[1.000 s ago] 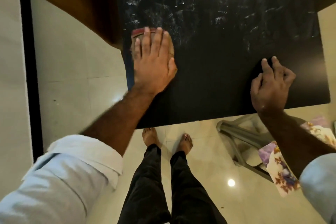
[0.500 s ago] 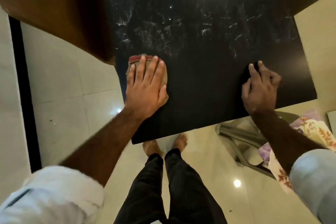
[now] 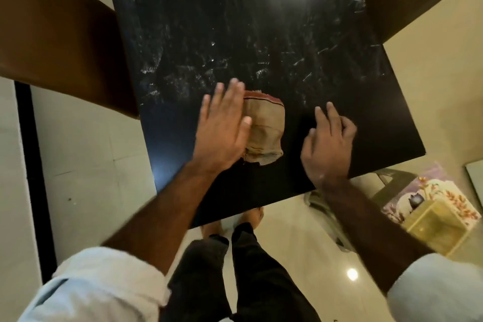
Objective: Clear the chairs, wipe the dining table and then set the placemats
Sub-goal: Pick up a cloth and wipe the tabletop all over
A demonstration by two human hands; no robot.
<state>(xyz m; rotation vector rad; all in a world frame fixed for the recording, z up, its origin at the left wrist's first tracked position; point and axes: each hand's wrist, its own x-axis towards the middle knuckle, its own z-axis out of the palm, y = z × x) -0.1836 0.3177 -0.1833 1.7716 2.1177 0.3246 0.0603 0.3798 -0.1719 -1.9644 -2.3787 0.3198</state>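
Two hands, folded tan cloth [image 3: 264,133], glossy black tbl [image 3: 261,21].

Glossy black dining table top [image 3: 261,21]: I see it bare beyond the folded tan cloth [image 3: 265,132]. Brown wooden chair backs [image 3: 57,42] crowd its left and far-right edges.

Pale glossy tiled floor [image 3: 86,154] with a bright lamp reflection [image 3: 352,274] at lower right.
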